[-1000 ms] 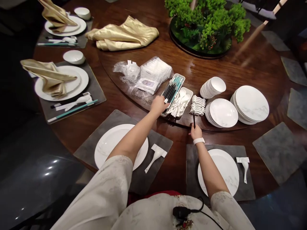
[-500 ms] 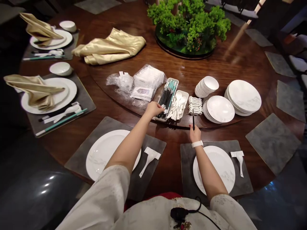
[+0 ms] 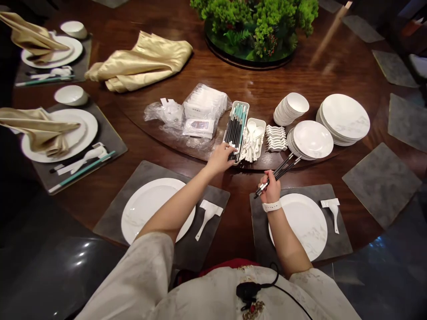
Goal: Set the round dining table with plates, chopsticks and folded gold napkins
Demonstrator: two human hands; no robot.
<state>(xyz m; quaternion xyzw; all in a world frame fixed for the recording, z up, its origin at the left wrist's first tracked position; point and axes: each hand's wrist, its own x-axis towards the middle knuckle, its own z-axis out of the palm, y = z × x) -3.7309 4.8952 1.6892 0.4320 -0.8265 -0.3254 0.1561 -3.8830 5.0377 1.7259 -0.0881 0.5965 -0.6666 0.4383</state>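
Note:
My right hand [image 3: 271,188] is closed round a few black chopsticks [image 3: 282,170] with silvery ends, held at a slant above the table's near side. Over the near end of a long white tray [image 3: 247,111], my left hand [image 3: 220,158] has its fingers curled on the ends of black chopsticks [image 3: 234,131] lying there. Teal chopsticks [image 3: 240,111] share that tray. Just right of it stands a smaller white tray [image 3: 262,126] of white spoons [image 3: 252,140]. A row of wavy white chopstick rests [image 3: 276,138] lies beside the spoons.
Stacked small bowls [image 3: 292,109], bowls [image 3: 312,139] and large plates [image 3: 345,118] stand to the right. Plastic-wrapped packets [image 3: 203,111], a gold cloth [image 3: 147,60] and a green centrepiece [image 3: 253,31] lie beyond. Two white plates [image 3: 143,213], [image 3: 303,226] rest on grey placemats nearby.
My right hand's chopsticks have swung from pointing away to a slant toward the right, and several now show. My left hand stays at the chopstick tray. The view has shifted slightly.

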